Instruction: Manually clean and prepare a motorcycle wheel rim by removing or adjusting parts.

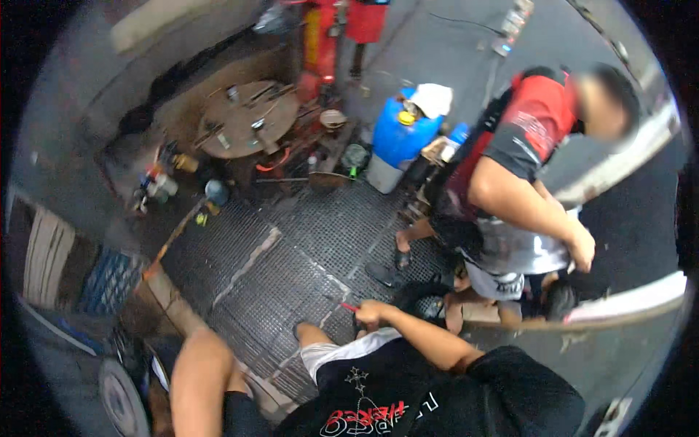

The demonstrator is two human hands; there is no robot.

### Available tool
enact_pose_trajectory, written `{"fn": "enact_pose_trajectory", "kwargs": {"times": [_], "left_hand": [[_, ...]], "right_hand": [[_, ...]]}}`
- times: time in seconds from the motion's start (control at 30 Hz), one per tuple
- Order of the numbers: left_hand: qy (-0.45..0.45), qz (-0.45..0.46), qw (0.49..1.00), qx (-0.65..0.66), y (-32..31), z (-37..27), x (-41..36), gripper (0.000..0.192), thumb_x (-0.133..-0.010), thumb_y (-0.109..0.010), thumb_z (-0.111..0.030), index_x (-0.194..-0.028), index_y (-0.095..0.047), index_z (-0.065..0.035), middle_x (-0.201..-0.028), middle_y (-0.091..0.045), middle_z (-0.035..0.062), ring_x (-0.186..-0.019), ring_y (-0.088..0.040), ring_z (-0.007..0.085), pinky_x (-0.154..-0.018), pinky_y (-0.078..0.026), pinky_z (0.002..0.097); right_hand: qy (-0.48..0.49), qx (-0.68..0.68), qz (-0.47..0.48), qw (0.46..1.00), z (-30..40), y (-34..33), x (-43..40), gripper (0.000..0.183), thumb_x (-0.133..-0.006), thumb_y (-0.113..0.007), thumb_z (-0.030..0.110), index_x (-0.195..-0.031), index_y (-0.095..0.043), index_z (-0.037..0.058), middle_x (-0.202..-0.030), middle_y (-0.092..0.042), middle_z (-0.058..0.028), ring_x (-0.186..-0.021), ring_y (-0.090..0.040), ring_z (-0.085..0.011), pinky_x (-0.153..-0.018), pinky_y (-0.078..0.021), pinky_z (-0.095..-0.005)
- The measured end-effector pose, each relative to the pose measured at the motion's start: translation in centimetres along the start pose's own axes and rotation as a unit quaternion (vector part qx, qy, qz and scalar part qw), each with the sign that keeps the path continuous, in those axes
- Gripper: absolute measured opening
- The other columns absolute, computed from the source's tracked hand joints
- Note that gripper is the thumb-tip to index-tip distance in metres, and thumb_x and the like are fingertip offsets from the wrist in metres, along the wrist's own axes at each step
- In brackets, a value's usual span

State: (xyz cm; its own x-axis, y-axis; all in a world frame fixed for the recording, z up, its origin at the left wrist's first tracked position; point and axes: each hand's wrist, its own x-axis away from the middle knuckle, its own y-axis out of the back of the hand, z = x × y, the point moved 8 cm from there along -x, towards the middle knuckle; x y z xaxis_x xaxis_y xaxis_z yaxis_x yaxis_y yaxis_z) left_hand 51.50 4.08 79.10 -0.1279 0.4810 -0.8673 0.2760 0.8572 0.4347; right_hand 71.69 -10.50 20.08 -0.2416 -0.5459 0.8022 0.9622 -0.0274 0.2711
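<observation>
My right hand (372, 314) is closed around the red handle of a slim tool (349, 307), which looks like a screwdriver, its thin shaft pointing left over the grated floor mat (262, 284). My left arm is bent at the lower left, and its hand is out of view. To the right, a co-worker (524, 131) in a red and black shirt leans over a shiny metal drum-like part (524, 248), with a hand at its edge.
A blue plastic container (404, 131) with a white cloth (431, 100) stands ahead. Left of it, a round board (248, 123) holds tools and small parts. Bottles (161, 183) stand further left. A power strip (513, 27) lies at the top right, and a round disc (123, 399) at the lower left.
</observation>
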Motion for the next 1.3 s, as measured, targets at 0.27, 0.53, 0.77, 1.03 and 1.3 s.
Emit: {"fn": "enact_pose_trajectory", "kwargs": {"times": [0.27,0.53,0.77,1.03,1.3], "left_hand": [[0.021,0.184,0.982,0.044,8.5,-0.8,1.8,0.009,-0.089,-0.049,-0.017,-0.086,-0.057,-0.015,-0.089,-0.052,-0.003,-0.085,-0.052,0.012,-0.068,-0.04,0.0303],[-0.021,0.279,0.953,0.114,19.9,0.1,6.1,0.008,-0.085,-0.053,-0.016,-0.079,-0.056,-0.0131,-0.079,-0.048,-0.0028,-0.074,-0.049,0.0113,-0.061,-0.036,0.0287],[-0.075,0.355,0.912,0.189,26.3,3.2,9.4,0.01,-0.081,-0.056,-0.016,-0.072,-0.055,-0.0114,-0.07,-0.045,-0.0026,-0.065,-0.046,0.0107,-0.054,-0.032,0.0273],[-0.218,0.202,0.745,0.597,18.7,25.0,16.1,0.026,-0.092,-0.063,-0.037,-0.084,-0.061,-0.0123,-0.076,-0.054,0.0005,-0.071,-0.053,0.0198,-0.06,-0.037,0.0358],[-0.116,0.134,0.733,0.656,16.7,30.3,10.9,0.024,-0.087,-0.07,-0.039,-0.088,-0.067,-0.0146,-0.09,-0.058,0.0047,-0.085,-0.051,0.0232,-0.071,-0.04,0.038]], "right_hand": [[-0.034,-0.028,-0.086,0.995,2.5,6.6,-5.3,0.039,-0.071,-0.049,0.028,-0.078,-0.068,-0.0053,-0.068,-0.067,-0.0183,-0.061,-0.067,-0.0297,-0.057,-0.0518,-0.0444],[-0.152,-0.179,-0.168,0.957,4.9,8.2,-3.7,0.038,-0.077,-0.052,0.033,-0.079,-0.067,-0.0017,-0.07,-0.066,-0.0142,-0.055,-0.064,-0.023,-0.046,-0.0478,-0.0403],[-0.179,-0.214,-0.236,0.931,5.4,8.0,-2.4,0.034,-0.07,-0.052,0.028,-0.078,-0.067,-0.0016,-0.069,-0.066,-0.0179,-0.065,-0.067,-0.0289,-0.059,-0.0508,-0.0431],[-0.24,-0.198,-0.406,0.859,-0.7,4.7,5.1,0.04,-0.069,-0.065,0.031,-0.094,-0.067,0.0003,-0.094,-0.067,-0.0236,-0.091,-0.065,-0.0372,-0.079,-0.0499,-0.044],[-0.359,-0.425,-0.545,0.627,-2.7,-0.5,8.7,0.074,-0.066,-0.076,0.061,-0.102,-0.051,0.0009,-0.099,-0.065,-0.0261,-0.099,-0.063,-0.0413,-0.084,-0.0493,-0.0436]]}}
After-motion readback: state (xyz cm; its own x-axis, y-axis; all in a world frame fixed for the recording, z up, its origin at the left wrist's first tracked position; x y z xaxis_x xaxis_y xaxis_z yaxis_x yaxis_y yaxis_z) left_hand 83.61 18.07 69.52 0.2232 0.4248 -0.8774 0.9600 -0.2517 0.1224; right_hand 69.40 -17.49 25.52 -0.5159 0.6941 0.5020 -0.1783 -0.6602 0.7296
